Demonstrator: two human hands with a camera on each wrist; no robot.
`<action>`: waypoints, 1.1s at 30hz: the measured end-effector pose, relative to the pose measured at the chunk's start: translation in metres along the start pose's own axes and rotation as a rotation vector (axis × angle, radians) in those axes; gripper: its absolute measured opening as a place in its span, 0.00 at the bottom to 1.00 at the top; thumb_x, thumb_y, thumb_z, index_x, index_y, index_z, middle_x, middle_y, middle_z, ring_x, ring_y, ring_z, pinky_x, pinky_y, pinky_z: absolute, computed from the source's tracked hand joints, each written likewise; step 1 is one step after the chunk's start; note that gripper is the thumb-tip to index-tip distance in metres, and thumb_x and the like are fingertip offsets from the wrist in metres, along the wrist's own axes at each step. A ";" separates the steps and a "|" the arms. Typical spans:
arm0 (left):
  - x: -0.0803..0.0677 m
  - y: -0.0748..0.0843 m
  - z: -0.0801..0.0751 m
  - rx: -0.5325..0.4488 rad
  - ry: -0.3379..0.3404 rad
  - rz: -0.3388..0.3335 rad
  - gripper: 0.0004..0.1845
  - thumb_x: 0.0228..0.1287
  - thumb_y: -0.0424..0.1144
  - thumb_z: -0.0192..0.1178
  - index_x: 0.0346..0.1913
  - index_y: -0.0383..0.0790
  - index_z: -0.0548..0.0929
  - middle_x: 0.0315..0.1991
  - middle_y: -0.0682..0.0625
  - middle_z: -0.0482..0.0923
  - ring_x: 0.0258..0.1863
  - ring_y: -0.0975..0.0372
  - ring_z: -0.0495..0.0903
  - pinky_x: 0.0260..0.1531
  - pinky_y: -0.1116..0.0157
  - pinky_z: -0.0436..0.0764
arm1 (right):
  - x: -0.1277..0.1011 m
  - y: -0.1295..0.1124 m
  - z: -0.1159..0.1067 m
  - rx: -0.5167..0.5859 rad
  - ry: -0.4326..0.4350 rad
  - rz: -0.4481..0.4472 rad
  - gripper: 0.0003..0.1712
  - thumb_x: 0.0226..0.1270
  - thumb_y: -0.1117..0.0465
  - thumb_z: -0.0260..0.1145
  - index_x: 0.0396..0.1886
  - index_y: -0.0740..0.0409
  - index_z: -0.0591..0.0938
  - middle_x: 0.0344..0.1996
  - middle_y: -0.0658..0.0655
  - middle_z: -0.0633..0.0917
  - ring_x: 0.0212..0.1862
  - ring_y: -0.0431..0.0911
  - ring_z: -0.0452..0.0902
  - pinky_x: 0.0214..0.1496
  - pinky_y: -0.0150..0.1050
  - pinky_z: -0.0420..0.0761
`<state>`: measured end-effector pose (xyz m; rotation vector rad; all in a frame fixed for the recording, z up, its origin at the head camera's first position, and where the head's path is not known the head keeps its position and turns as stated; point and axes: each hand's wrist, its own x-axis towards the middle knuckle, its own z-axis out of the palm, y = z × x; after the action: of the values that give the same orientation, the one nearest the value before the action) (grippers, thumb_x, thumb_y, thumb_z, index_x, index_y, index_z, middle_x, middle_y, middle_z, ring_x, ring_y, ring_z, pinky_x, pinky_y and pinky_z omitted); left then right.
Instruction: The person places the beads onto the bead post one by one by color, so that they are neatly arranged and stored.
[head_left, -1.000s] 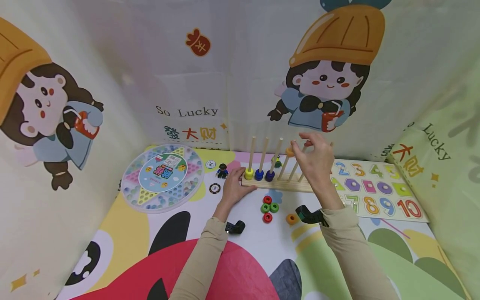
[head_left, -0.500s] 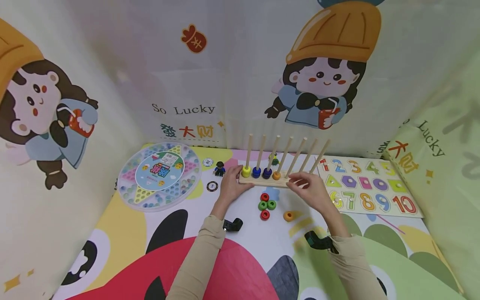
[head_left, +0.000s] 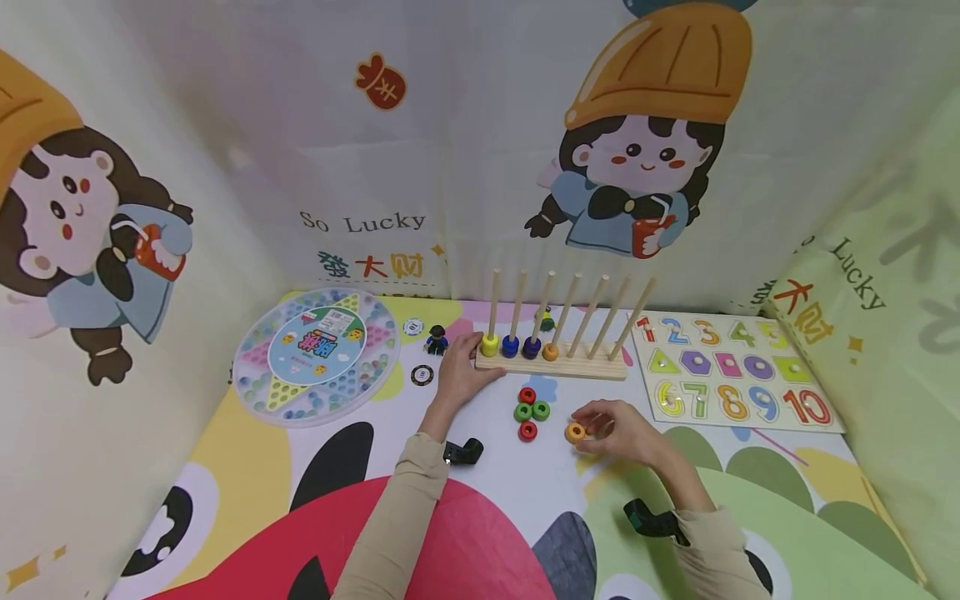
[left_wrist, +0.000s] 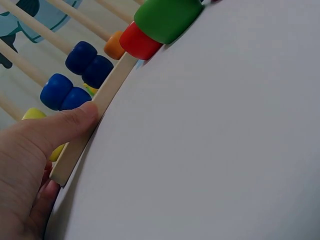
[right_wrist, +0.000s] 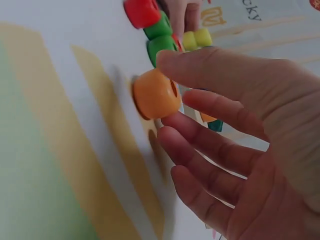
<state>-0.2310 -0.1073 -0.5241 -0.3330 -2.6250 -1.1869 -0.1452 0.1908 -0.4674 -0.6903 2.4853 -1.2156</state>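
We see soft, even, bright light with only faint shadows under the hands and no glare. The head view bends outward at its edges, like a wide lens. In the wrist views, our right hand [right_wrist: 240, 145] and the orange bead [right_wrist: 155, 94] blur slightly; close things look soft.

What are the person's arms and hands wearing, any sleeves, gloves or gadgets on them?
Both arms wear long beige sleeves down to the wrists. The left hand and right hand are bare, without gloves or visible rings. A small black device sits at the left wrist, and a black and dark green device at the right wrist.
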 end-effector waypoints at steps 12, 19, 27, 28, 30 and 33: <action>-0.001 -0.001 0.001 -0.003 0.004 -0.008 0.44 0.46 0.49 0.79 0.64 0.30 0.75 0.59 0.38 0.75 0.53 0.49 0.76 0.52 0.53 0.78 | 0.000 0.010 0.014 -0.042 0.102 -0.042 0.16 0.51 0.70 0.76 0.42 0.65 0.86 0.32 0.53 0.83 0.33 0.43 0.77 0.34 0.34 0.79; -0.001 -0.001 0.001 -0.007 0.007 -0.008 0.43 0.46 0.49 0.79 0.64 0.30 0.76 0.60 0.38 0.74 0.53 0.49 0.76 0.51 0.54 0.78 | 0.007 0.002 0.012 -0.049 0.265 -0.076 0.15 0.53 0.70 0.76 0.42 0.63 0.87 0.36 0.55 0.86 0.36 0.48 0.83 0.37 0.38 0.84; 0.000 -0.002 0.002 0.003 0.003 -0.006 0.43 0.46 0.49 0.79 0.64 0.30 0.76 0.60 0.39 0.74 0.53 0.49 0.76 0.51 0.54 0.78 | 0.020 -0.016 -0.008 -0.034 0.413 -0.095 0.17 0.57 0.68 0.74 0.47 0.66 0.85 0.41 0.60 0.87 0.39 0.54 0.84 0.37 0.40 0.83; 0.000 -0.002 0.002 0.003 0.002 -0.007 0.44 0.46 0.49 0.79 0.64 0.30 0.76 0.60 0.39 0.74 0.53 0.49 0.76 0.51 0.54 0.78 | 0.022 -0.018 -0.010 -0.038 0.426 -0.097 0.17 0.58 0.68 0.74 0.48 0.67 0.85 0.41 0.61 0.87 0.40 0.54 0.84 0.37 0.41 0.84; 0.000 -0.002 0.002 0.004 -0.001 -0.010 0.43 0.46 0.49 0.79 0.64 0.30 0.76 0.60 0.39 0.74 0.53 0.49 0.75 0.51 0.54 0.78 | 0.026 -0.023 -0.016 -0.044 0.450 -0.099 0.17 0.59 0.68 0.73 0.48 0.68 0.84 0.42 0.62 0.86 0.40 0.55 0.84 0.38 0.41 0.84; 0.000 -0.002 0.002 0.003 -0.005 -0.012 0.44 0.46 0.50 0.78 0.64 0.30 0.75 0.61 0.39 0.74 0.53 0.49 0.75 0.52 0.54 0.78 | 0.032 -0.030 -0.022 -0.049 0.489 -0.093 0.17 0.58 0.68 0.73 0.48 0.68 0.85 0.42 0.63 0.85 0.39 0.55 0.83 0.37 0.36 0.83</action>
<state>-0.2313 -0.1072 -0.5267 -0.3208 -2.6360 -1.1871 -0.1739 0.1725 -0.4320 -0.5800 2.9087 -1.5127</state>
